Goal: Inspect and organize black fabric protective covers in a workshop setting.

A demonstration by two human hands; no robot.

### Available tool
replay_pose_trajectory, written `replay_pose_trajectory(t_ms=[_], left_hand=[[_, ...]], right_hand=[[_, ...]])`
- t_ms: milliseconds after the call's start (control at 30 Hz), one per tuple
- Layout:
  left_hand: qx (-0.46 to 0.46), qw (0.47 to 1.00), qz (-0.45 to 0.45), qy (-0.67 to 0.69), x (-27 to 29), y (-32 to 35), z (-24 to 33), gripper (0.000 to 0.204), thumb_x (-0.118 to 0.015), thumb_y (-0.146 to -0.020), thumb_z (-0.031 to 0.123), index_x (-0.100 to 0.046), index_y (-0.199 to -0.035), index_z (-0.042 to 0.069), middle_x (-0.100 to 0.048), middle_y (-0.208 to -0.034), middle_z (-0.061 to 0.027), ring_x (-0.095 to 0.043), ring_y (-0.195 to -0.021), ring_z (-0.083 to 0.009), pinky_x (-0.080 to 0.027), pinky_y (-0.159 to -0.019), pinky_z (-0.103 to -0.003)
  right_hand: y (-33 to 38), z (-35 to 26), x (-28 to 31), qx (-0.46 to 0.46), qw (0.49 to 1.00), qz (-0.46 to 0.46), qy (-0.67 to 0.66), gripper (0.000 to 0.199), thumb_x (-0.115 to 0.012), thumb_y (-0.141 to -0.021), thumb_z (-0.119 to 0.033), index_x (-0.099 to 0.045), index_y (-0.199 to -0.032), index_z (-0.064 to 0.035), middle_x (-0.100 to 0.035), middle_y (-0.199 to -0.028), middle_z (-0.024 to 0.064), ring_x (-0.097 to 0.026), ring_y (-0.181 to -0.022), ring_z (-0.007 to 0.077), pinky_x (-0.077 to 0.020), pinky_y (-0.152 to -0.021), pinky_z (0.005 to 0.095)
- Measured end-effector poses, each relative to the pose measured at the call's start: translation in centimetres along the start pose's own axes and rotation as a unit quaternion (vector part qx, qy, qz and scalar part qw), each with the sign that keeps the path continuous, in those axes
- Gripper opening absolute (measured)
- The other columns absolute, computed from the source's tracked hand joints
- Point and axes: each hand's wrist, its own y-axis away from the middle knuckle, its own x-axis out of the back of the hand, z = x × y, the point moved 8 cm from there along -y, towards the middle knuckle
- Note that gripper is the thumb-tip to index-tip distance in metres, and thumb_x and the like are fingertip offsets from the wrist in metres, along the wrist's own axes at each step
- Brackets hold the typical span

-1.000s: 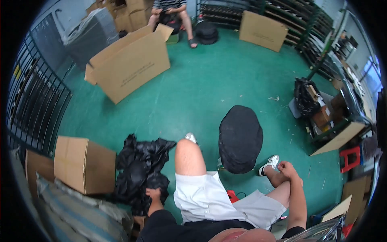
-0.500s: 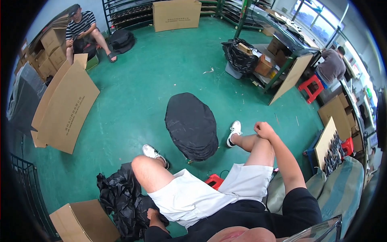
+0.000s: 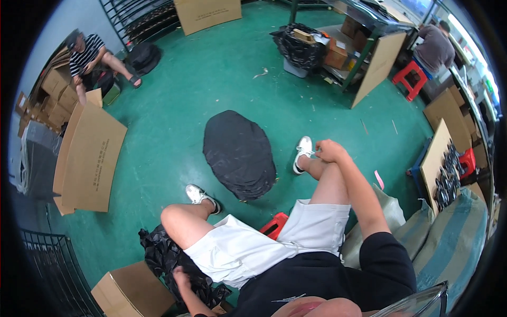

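Note:
My left hand point(image 3: 181, 277) is down beside my left thigh, among crumpled black plastic bags point(image 3: 161, 251). Its fingers are blurred against the plastic, so whether they grip it I cannot tell. My right forearm lies across my right knee, and my right hand point(image 3: 330, 151) hangs past it, loosely bent with the fingers slightly apart and nothing in them. On the green floor in front of my feet rests a stack of flat, oval black pieces point(image 3: 238, 153), which neither hand touches.
An open cardboard box point(image 3: 127, 290) stands by the bags, and a tall carton point(image 3: 95, 158) at the left. A co-worker point(image 3: 87, 58) sits far left, another point(image 3: 434, 47) far right on a red stool point(image 3: 410, 79). Woven sacks point(image 3: 449, 248) lie at my right; a workbench point(image 3: 364, 50) stands beyond.
The view has shifted. My left hand has moved up and outward over the black bags, which have changed shape. The fingers of my right hand have loosened from a closed curl at the knee.

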Motion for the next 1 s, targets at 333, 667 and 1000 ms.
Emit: replay_pose_trajectory(t_ms=[333,667,1000], left_hand=[[-0.414,0.804,-0.345,0.252,-6.5,18.8,42.9,0.046,-0.047,-0.102,0.027,-0.044,-0.137,-0.003,-0.051,-0.136,-0.0145,-0.05,-0.125,-0.023,-0.039,-0.106,-0.038],[-0.349,0.65,-0.675,0.005,-38.6,37.0,47.2,0.033,-0.066,-0.092,0.034,-0.05,-0.096,0.006,-0.053,-0.09,0.0007,-0.048,-0.081,-0.008,-0.039,-0.074,-0.022],[-0.391,0.599,-0.685,-0.138,-50.7,35.8,45.1,0.021,-0.068,-0.09,0.021,-0.053,-0.088,0.005,-0.05,-0.077,0.0032,-0.044,-0.07,-0.0038,-0.033,-0.061,-0.018]], right_hand=[[0.2,-0.8,0.0,0.064,0.995,-0.003,-0.074,0.033,-0.064,-0.083,-0.029,-0.068,-0.108,-0.0072,-0.069,-0.103,0.0188,-0.065,-0.097,0.0364,-0.0508,-0.087,0.0435],[-0.7,-15.4,0.6,0.187,0.64,-0.246,-0.703,0.067,-0.05,-0.095,-0.056,-0.038,-0.142,-0.0095,-0.057,-0.126,0.0204,-0.061,-0.109,0.033,-0.0524,-0.091,0.0492],[-9.2,-21.8,3.8,0.041,0.444,-0.121,-0.887,0.025,-0.059,-0.074,-0.031,-0.066,-0.074,-0.0063,-0.066,-0.07,0.0085,-0.058,-0.057,0.0239,-0.0496,-0.061,0.0347]])
